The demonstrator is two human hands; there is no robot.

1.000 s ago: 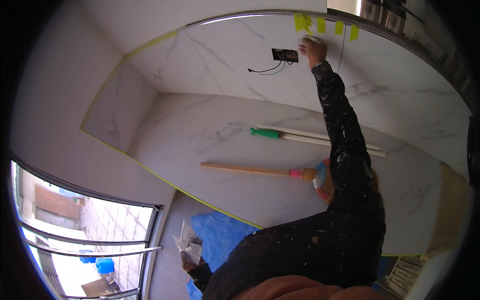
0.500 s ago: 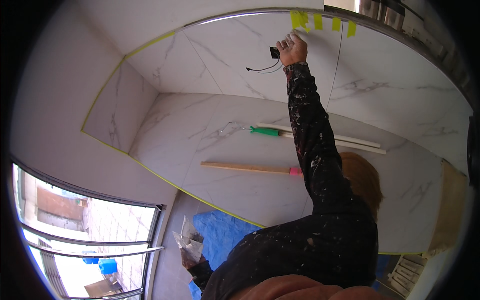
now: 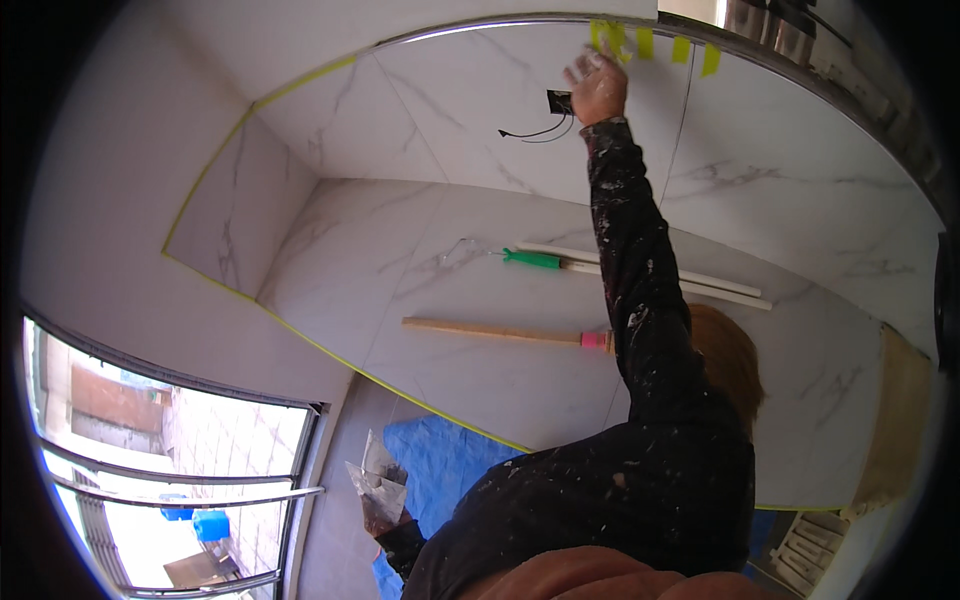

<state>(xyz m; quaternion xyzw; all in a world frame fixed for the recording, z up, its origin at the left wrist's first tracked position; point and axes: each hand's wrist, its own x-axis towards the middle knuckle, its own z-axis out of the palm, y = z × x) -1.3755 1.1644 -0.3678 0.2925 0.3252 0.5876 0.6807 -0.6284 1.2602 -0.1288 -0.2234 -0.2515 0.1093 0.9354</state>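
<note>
Right hand (image 3: 600, 93) half-spread by short yellow tape strips (image 3: 645, 43); left hand (image 3: 384, 519) clasps grey triangular blades (image 3: 382, 490). I judge white marbled panels (image 3: 470, 95) edge-taped, strips unused.

Yellow tape strips (image 3: 645, 44): no readable text
Green handle (image 3: 532, 259): no legible lettering
Blue sheet (image 3: 445, 462): no legible lettering

Here, loose black wires (image 3: 531, 135) are jutting out left of the right hand (image 3: 598, 84), yellow tape strips (image 3: 645, 43) are crowding above, while marble-look wall tile (image 3: 652, 115) is offering clear passage rightward.
</note>
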